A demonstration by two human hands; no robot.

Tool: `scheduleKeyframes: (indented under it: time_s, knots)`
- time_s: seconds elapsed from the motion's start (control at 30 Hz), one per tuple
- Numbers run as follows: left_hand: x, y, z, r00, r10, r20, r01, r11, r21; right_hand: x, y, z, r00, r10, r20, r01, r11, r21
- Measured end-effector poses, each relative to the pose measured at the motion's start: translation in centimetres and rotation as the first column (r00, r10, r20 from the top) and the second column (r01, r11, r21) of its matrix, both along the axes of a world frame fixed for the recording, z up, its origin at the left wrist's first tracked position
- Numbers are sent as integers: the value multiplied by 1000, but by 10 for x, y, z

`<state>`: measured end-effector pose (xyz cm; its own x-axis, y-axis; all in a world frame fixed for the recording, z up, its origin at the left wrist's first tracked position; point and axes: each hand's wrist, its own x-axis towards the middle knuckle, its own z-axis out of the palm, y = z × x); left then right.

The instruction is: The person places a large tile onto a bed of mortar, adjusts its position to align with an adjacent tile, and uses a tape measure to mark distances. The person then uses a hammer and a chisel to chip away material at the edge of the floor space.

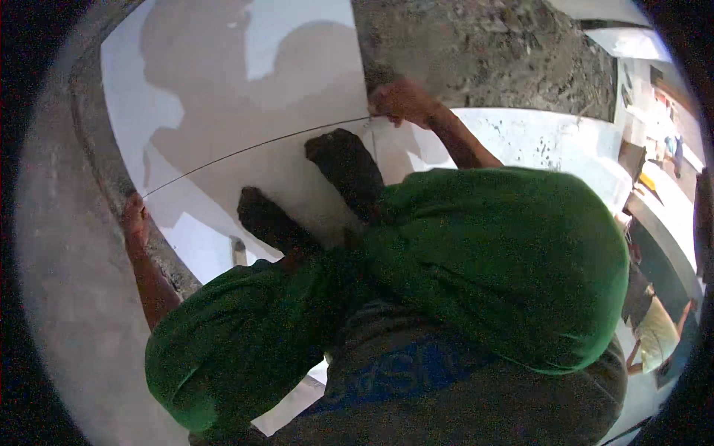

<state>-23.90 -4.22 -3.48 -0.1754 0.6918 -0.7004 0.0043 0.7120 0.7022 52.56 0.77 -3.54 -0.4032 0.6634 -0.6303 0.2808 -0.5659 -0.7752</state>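
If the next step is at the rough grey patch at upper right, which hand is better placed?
Right, most likely. The right hand is right by the rough grey patch; the left hand is at the opposite edge of the white tiling, which lies between it and that patch.

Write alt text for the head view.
A crouching person's left hand and right hand are at opposite ends of a thin dark line across white tiles. Both feet and green trousers show below it; rough grey ground, upper right.
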Motion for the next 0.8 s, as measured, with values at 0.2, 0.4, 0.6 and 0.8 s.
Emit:
scheduleKeyframes:
  time_s: [0.2, 0.4, 0.6, 0.8]
  knots:
    - [-38, -5, -31, 914, -172, -367, 181, 983, -10, -9, -1, 7, 985, -27, 173, 37, 998, -55]
    - [-8, -5, -20, 989, -23, -145, 24, 1000, 6, -11, -6, 4, 977, -58, 204, 62, 998, -11]
    - [8, -3, 6, 994, 101, 41, -99, 994, -44, -5, -8, -4, 957, -277, 87, 288, 944, -159]
    - [-7, -13, -8, 983, -67, 172, 31, 978, 207, -14, -3, 6, 959, 30, 283, -8, 997, -80]
